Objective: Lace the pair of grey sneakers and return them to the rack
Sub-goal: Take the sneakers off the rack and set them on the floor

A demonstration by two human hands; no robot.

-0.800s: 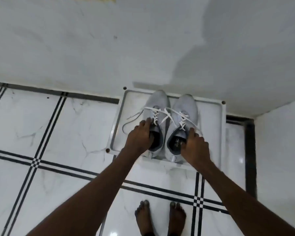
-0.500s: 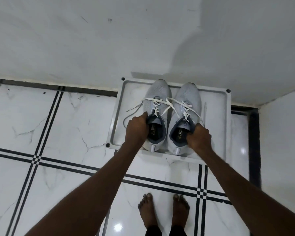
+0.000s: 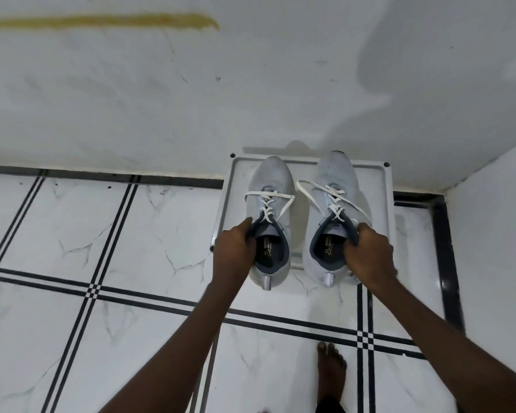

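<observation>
Two grey sneakers [image 3: 269, 204] [image 3: 335, 189], one in each grip; one white rack [image 3: 382, 198] beneath them; one bare foot [image 3: 331, 371] behind.

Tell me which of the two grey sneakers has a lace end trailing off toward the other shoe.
The right sneaker, held by the right hand: its lace loops left into the gap. The left sneaker, in the left hand, keeps its laces on itself.

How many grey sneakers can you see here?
2. One grey mesh sneaker is gripped by the left hand; the other grey mesh sneaker by the right hand, both over the white tray.
</observation>
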